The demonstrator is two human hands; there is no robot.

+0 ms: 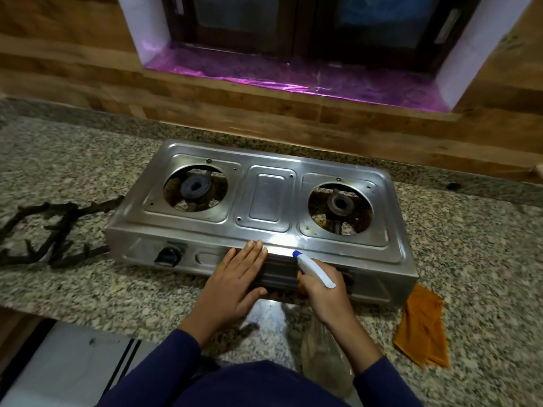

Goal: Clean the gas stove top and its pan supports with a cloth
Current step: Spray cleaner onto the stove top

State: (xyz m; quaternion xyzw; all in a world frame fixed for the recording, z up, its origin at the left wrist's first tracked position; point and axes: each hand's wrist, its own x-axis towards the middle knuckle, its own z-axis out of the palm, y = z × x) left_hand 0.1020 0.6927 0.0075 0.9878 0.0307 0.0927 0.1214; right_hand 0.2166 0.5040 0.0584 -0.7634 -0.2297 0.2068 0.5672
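Note:
A steel two-burner gas stove (266, 198) sits on the granite counter with both burner openings bare. Its dark pan supports (50, 230) lie on the counter to the left of it. My left hand (235, 280) rests flat, fingers together, against the stove's front edge. My right hand (321, 292) grips a spray bottle (313, 267) with a white head and blue nozzle, which points at the stove top; the clear bottle body hangs below my wrist. An orange cloth (421, 330) lies crumpled on the counter at the stove's front right corner, with neither hand touching it.
The granite counter (88, 171) runs left and right, with its front edge near my body. Behind the stove rises a wood-patterned wall (264, 113) with a window sill lined in purple foil (293, 77). A white surface (67, 365) lies below the counter at lower left.

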